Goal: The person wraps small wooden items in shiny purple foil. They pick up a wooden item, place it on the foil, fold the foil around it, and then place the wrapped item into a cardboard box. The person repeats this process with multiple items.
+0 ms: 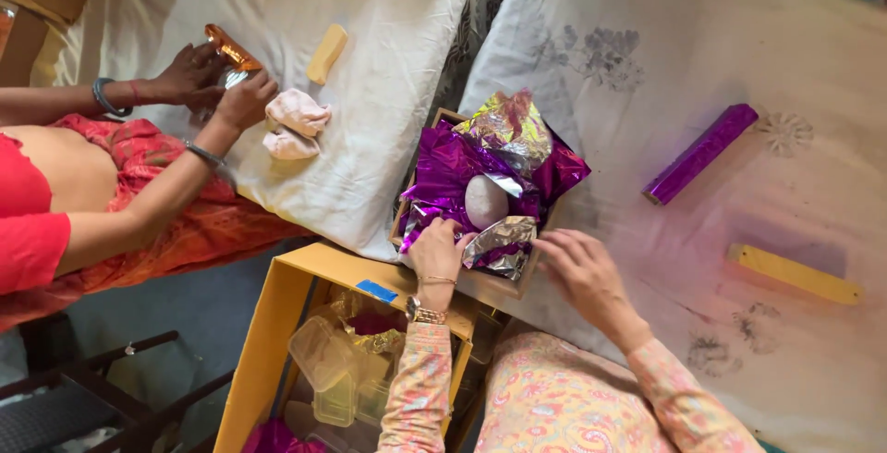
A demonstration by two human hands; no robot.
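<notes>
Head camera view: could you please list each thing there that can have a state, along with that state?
Left hand: pinching the purple foil, closed on it.
Right hand: fingers spread, resting on the box edge beside the silver foil.
Shallow box: open, filled with foil.
Purple foil: crumpled, spread in the box.
Silver foil: crumpled, partly unfolded.
Pale egg-shaped object: unwrapped, lying on foil.
Purple bar: wrapped.
Yellow bar: unwrapped.
Yellow carton: open.
</notes>
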